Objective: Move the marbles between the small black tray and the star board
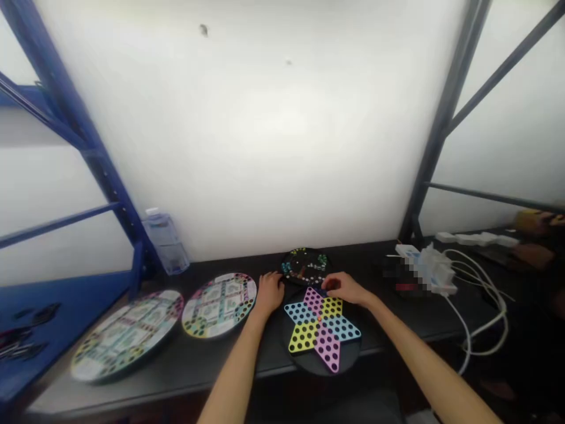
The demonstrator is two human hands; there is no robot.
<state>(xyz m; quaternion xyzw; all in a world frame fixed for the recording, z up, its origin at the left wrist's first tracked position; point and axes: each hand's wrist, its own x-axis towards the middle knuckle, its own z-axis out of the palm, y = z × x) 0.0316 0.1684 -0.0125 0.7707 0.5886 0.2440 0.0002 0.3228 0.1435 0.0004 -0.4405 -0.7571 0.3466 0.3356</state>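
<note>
A star-shaped Chinese checkers board point(302, 337) in pink, yellow and blue, with rows of dark holes, rests on a round dark base. One small orange piece point(319, 318) sits at its centre. Behind it stands a round black tray point(304, 268) with small coloured pieces around its rim. My left hand point(270, 290) lies flat on the table left of the tray, fingers stretched and holding nothing visible. Over the board's far edge, beside the tray, my right hand point(346, 288) has thumb and fingers curled together in a pinch. Whatever is between its fingertips is too small to make out.
Two round printed game boards point(219, 305) lie on the left of the black table point(212, 368). A clear plastic bottle point(166, 241) stands behind them. White power strips point(430, 268) and looped cables point(503, 318) lie right. Blue shelf posts point(95, 144) and a white wall surround the table.
</note>
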